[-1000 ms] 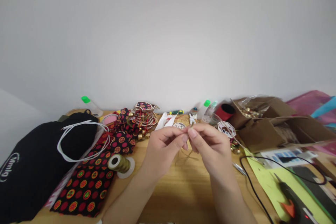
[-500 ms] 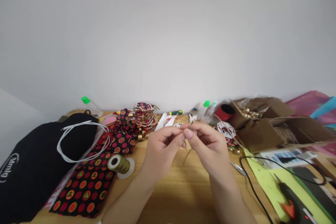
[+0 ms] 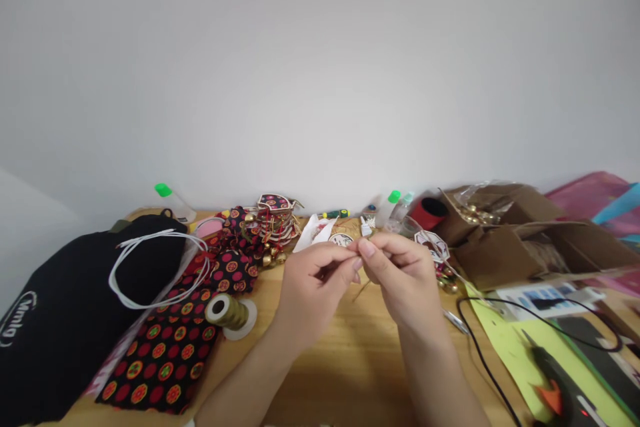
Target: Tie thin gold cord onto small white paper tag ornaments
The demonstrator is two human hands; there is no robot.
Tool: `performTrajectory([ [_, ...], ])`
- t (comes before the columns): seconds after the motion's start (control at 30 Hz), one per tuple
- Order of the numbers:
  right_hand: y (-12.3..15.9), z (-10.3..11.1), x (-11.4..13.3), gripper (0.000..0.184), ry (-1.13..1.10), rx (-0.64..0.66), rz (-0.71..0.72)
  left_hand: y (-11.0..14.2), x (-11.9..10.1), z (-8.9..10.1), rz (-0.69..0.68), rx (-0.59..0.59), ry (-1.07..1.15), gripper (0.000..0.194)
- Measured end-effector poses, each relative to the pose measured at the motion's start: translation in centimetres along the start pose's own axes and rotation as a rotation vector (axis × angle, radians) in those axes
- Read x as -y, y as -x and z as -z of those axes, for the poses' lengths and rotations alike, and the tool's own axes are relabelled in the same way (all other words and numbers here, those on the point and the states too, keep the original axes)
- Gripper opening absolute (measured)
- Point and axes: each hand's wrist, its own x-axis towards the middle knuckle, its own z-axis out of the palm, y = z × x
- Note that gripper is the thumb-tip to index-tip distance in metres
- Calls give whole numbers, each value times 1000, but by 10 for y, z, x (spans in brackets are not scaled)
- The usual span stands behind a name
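Note:
Above the middle of the wooden table, my left hand (image 3: 317, 290) and my right hand (image 3: 403, 277) meet at the fingertips. Both pinch a thin olive-gold cord (image 3: 362, 291); a short end of it hangs below the fingers, and the part between the fingertips is hidden. To the left, a spool of olive cord (image 3: 231, 312) lies tilted on its white flange, beside black fabric with red and orange round patterns (image 3: 165, 367).
At left are a black bag (image 3: 75, 307) and a white cable coil (image 3: 120, 280). Patterned ornaments with gold bells (image 3: 275, 220) lie behind. On the right stand cardboard boxes (image 3: 490, 253), with a glue gun (image 3: 555, 373) and its black cord on yellow paper (image 3: 505, 340).
My hands have shifted slightly right, fingertips still together. The cord's hanging end looks shorter, and the cord above the fingertips is less visible.

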Motion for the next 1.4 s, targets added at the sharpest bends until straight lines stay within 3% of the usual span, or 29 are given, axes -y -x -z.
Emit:
performTrajectory([
  [0.5,0,3,-3,15,-161,73,-115,0,0,2,20,21,88,15],
  [1.0,1,3,-1,17,-193,94,-151,-3,6,8,244,168,299,10],
  [1.4,-2,2,2,21,-183,78,-189,-2,6,11,239,198,240,20],
])
